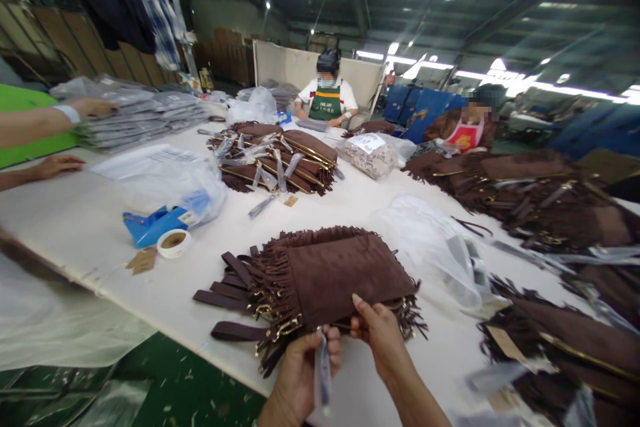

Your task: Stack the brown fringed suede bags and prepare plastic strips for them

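A stack of dark brown fringed bags point(345, 273) lies on the white table in front of me, with brown straps and gold clasps sticking out at its left side. My left hand point(303, 370) is at the stack's near edge, its fingers closed round a small plastic-wrapped piece point(324, 373) that hangs down. To the right of it, my right hand point(377, 327) pinches the near edge of the top bag, thumb on the upper face and fingers curled beneath.
A blue tape dispenser point(155, 225) and a tape roll point(174, 243) sit at left. More brown bags point(280, 153) are piled behind, others point(575, 340) at right. White plastic point(425, 233) lies beside the stack. A person point(327, 97) sits across; another person's arms point(40, 123) reach in from the left.
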`<action>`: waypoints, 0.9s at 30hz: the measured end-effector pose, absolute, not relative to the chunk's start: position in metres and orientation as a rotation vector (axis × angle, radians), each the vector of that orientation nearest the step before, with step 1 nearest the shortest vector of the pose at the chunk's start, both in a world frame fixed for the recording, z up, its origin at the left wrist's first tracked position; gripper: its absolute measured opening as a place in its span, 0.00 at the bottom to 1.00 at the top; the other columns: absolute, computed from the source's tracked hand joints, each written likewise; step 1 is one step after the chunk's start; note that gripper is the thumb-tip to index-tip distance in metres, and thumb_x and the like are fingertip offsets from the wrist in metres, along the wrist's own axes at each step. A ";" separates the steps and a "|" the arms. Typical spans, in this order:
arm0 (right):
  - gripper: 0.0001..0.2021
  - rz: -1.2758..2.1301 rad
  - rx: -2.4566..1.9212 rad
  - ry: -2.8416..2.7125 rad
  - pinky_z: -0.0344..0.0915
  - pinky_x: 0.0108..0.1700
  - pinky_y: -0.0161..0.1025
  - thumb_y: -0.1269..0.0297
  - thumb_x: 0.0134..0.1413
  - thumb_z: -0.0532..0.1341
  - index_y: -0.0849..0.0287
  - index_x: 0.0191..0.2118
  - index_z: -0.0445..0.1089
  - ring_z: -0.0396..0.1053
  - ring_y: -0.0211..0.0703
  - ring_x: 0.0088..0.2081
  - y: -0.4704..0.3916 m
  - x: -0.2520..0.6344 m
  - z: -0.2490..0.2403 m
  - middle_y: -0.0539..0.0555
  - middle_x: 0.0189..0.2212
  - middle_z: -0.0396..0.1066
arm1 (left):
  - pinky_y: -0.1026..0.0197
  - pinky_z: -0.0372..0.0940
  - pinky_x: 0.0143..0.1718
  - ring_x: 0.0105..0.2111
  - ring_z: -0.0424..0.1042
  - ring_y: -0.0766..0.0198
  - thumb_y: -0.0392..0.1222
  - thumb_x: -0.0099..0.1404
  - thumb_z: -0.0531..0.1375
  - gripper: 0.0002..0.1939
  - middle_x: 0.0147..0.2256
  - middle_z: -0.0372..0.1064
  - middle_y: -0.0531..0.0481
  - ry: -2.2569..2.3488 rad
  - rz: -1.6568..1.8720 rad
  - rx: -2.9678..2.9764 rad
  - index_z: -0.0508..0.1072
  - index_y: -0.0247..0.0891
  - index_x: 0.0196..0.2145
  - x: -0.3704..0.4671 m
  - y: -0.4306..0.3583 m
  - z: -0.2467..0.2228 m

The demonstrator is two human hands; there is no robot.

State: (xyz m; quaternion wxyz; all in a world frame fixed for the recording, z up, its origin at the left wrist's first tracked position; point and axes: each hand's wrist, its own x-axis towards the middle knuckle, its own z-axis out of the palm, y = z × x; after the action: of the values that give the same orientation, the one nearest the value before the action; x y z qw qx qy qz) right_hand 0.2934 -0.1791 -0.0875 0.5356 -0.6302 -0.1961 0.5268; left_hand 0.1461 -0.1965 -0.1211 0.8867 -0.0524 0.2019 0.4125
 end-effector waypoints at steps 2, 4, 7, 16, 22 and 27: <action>0.23 1.226 -1.544 -0.483 0.67 0.20 0.34 0.49 0.39 0.72 0.61 0.28 0.64 0.65 0.35 0.18 -0.172 0.299 -0.089 0.49 0.17 0.68 | 0.61 0.67 0.39 0.35 0.72 0.60 0.38 0.53 0.69 0.13 0.36 0.73 0.41 0.643 0.904 0.019 0.75 0.30 0.36 0.147 -0.205 -0.124; 0.22 1.202 -1.572 -0.495 0.69 0.20 0.35 0.51 0.39 0.72 0.62 0.30 0.65 0.66 0.36 0.18 -0.169 0.302 -0.088 0.50 0.19 0.70 | 0.56 0.66 0.42 0.40 0.73 0.52 0.48 0.49 0.72 0.22 0.37 0.74 0.38 0.835 0.892 0.219 0.76 0.31 0.38 0.139 -0.221 -0.128; 0.21 1.187 -1.554 -0.471 0.72 0.21 0.35 0.53 0.40 0.72 0.63 0.31 0.66 0.68 0.37 0.20 -0.170 0.303 -0.082 0.50 0.20 0.71 | 0.53 0.65 0.43 0.41 0.73 0.45 0.57 0.42 0.73 0.29 0.36 0.76 0.37 1.155 0.907 0.560 0.77 0.34 0.37 0.110 -0.246 -0.130; 0.15 1.166 -1.434 -0.444 0.72 0.22 0.33 0.62 0.43 0.71 0.61 0.29 0.64 0.70 0.36 0.21 -0.148 0.311 -0.066 0.48 0.21 0.68 | 0.45 0.53 0.49 0.46 0.66 0.39 0.47 0.61 0.61 0.16 0.43 0.72 0.33 1.722 0.929 2.061 0.74 0.36 0.44 0.064 -0.204 -0.112; 0.15 1.105 -1.400 -0.395 0.74 0.26 0.38 0.63 0.45 0.68 0.62 0.36 0.64 0.72 0.40 0.24 -0.148 0.312 -0.076 0.49 0.24 0.69 | 0.52 0.58 0.39 0.36 0.71 0.49 0.48 0.64 0.53 0.14 0.36 0.75 0.43 1.641 0.554 2.010 0.70 0.41 0.43 0.073 -0.208 -0.086; 0.18 0.596 -1.581 -1.057 0.70 0.39 0.41 0.64 0.56 0.60 0.55 0.53 0.62 0.70 0.41 0.35 -0.203 0.297 -0.071 0.54 0.40 0.70 | 0.59 0.63 0.34 0.28 0.72 0.58 0.56 0.60 0.55 0.17 0.25 0.73 0.51 1.297 0.611 1.354 0.67 0.40 0.37 0.099 -0.220 -0.079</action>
State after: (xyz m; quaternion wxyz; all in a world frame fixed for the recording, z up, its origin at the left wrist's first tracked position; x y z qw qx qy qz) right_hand 0.2969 -0.2032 -0.0712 0.5430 -0.6661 -0.4453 0.2512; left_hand 0.0990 -0.2205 -0.0788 0.5521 0.5724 0.5486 0.2581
